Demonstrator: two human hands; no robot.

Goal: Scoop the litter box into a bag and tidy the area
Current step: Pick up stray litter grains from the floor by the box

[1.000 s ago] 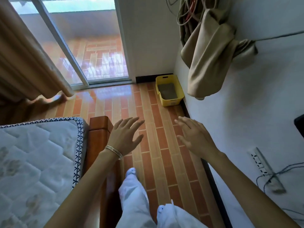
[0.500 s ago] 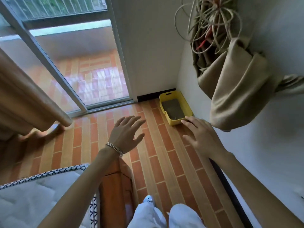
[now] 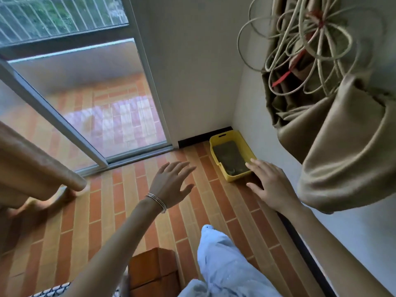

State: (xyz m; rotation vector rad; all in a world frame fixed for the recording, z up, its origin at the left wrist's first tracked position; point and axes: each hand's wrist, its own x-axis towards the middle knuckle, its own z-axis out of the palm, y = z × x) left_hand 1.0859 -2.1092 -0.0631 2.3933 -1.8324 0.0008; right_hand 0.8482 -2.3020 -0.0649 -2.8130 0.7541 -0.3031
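Terracotta brick-tiled floor (image 3: 107,211): carries the yellow rectangular plastic litter box (image 3: 236,177), set in the far corner, long axis running away along the right wall. Right hand (image 3: 271,185): spread, empty, nearer the box. Left hand (image 3: 171,181): spread, empty, further off.

Domestic bedroom, indicated by a mattress corner (image 3: 51,290), wooden bed frame (image 3: 153,273), curtain (image 3: 32,166), and sliding balcony door (image 3: 90,99).
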